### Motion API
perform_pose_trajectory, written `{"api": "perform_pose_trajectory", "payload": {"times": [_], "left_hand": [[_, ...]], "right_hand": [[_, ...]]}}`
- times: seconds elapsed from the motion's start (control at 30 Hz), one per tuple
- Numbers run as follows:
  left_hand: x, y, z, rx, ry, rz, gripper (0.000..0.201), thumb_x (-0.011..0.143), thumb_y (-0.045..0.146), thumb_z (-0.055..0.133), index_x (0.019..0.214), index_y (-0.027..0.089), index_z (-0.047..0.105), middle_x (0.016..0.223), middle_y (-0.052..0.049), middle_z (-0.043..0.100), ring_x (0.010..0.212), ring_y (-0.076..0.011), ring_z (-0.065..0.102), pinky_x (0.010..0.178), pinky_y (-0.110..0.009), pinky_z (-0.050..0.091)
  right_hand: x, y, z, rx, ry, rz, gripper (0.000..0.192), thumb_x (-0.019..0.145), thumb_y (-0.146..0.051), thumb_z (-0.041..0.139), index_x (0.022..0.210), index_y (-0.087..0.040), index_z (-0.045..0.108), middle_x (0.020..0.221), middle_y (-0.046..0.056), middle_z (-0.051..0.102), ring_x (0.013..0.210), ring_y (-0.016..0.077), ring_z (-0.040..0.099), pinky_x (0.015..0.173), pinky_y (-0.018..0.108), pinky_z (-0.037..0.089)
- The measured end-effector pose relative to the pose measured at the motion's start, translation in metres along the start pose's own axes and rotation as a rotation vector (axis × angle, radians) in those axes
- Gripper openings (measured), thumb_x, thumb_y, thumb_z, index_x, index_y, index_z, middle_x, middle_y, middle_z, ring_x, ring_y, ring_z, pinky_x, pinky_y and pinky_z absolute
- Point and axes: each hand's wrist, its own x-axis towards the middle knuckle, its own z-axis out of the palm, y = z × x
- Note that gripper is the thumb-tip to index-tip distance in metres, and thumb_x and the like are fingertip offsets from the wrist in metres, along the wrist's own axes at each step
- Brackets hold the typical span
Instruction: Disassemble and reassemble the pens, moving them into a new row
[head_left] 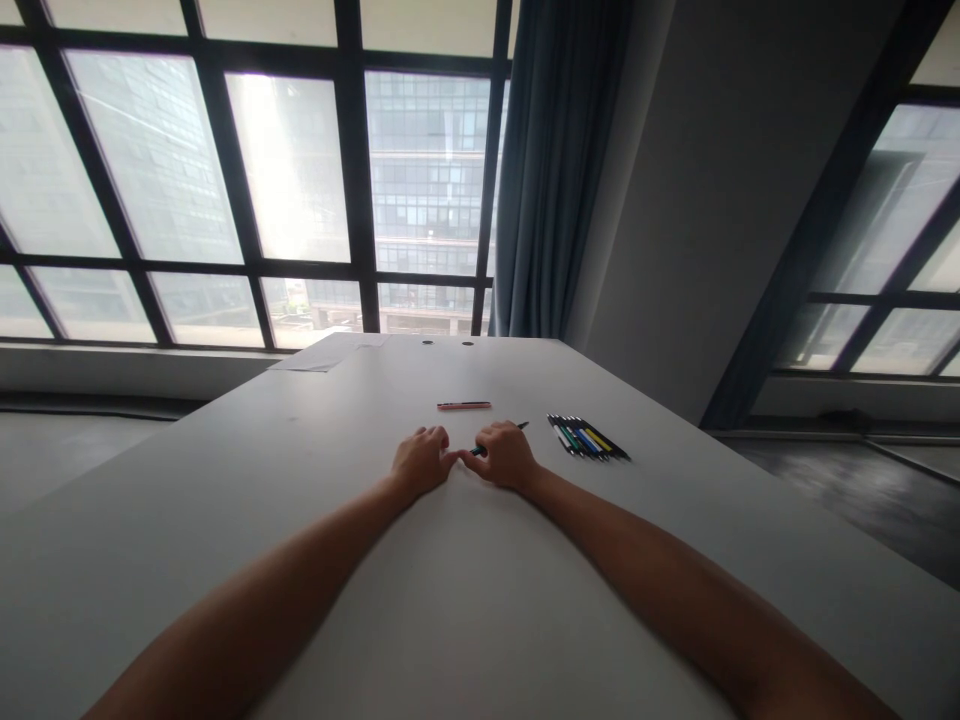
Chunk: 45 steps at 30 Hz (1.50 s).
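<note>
My right hand [507, 455] is closed around a dark pen [523, 425], whose ends stick out on either side of the fist. Just left of it, my left hand [421, 460] rests with curled fingers, its thumb meeting the right thumb. Whatever those left fingers may hold is hidden. Beyond both hands lies a pink and black pen [463, 406], sideways on the white table [337, 560]. To the right of my right hand, several pens [589, 438] with black, white, green, blue and yellow parts lie side by side in a slanted row.
White paper sheets [307, 364] lie at the table's far left edge. Two dark round spots [448, 343] mark its far end. Behind the table are large windows [427, 170], a blue-grey curtain [547, 180] and a grey pillar [697, 200].
</note>
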Motion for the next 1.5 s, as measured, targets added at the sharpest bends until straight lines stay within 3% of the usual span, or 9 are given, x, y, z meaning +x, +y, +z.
{"api": "perform_pose_trajectory", "payload": {"times": [0.33,0.53,0.67,0.97,1.23,1.5], "left_hand": [[0.001,0.000,0.001,0.012,-0.011,0.011,0.014,0.085,0.035,0.055,0.089,0.021,0.056,0.095,-0.004,0.066,0.095,-0.0225,0.057,0.076,-0.033,0.045],[0.000,0.003,-0.003,0.004,-0.037,-0.011,0.014,0.085,0.034,0.054,0.090,0.021,0.057,0.096,-0.006,0.065,0.096,-0.0221,0.057,0.079,-0.033,0.046],[-0.001,0.004,-0.005,0.007,-0.047,-0.007,0.013,0.085,0.034,0.054,0.089,0.021,0.058,0.097,-0.005,0.065,0.096,-0.0218,0.057,0.079,-0.032,0.046],[0.000,0.002,-0.001,0.005,-0.036,-0.017,0.013,0.086,0.033,0.052,0.088,0.021,0.058,0.096,-0.005,0.065,0.097,-0.0219,0.056,0.081,-0.033,0.045],[0.000,0.003,-0.002,0.013,-0.028,-0.003,0.014,0.086,0.033,0.051,0.087,0.021,0.059,0.095,-0.005,0.065,0.096,-0.0217,0.057,0.080,-0.032,0.046],[0.001,0.000,0.001,0.017,-0.016,0.011,0.014,0.086,0.033,0.052,0.087,0.021,0.059,0.094,-0.005,0.065,0.094,-0.0218,0.057,0.078,-0.032,0.046]], "right_hand": [[0.000,-0.003,-0.003,-0.039,0.012,-0.029,0.028,0.076,-0.037,0.059,0.057,-0.016,0.062,0.062,0.006,0.063,0.062,0.0177,0.052,0.070,0.034,0.031],[0.000,-0.001,-0.002,-0.018,0.031,-0.049,0.043,0.084,-0.051,0.054,0.060,-0.016,0.061,0.063,0.007,0.061,0.064,0.0178,0.051,0.069,0.033,0.029],[0.001,-0.002,-0.008,-0.050,0.013,-0.140,0.051,0.084,-0.061,0.051,0.063,-0.016,0.060,0.066,0.008,0.059,0.067,0.0188,0.050,0.070,0.034,0.028],[0.008,-0.008,-0.018,-0.085,-0.048,-0.355,0.030,0.086,-0.039,0.050,0.075,-0.015,0.065,0.075,0.011,0.061,0.080,0.0241,0.048,0.077,0.039,0.029],[0.008,-0.009,-0.016,-0.139,-0.038,-0.365,0.029,0.087,-0.036,0.051,0.075,-0.014,0.065,0.074,0.011,0.060,0.078,0.0233,0.047,0.076,0.039,0.029],[0.005,-0.003,-0.015,-0.093,0.012,-0.202,0.053,0.085,-0.066,0.049,0.076,-0.015,0.063,0.081,0.010,0.057,0.080,0.0230,0.047,0.076,0.038,0.029]]}}
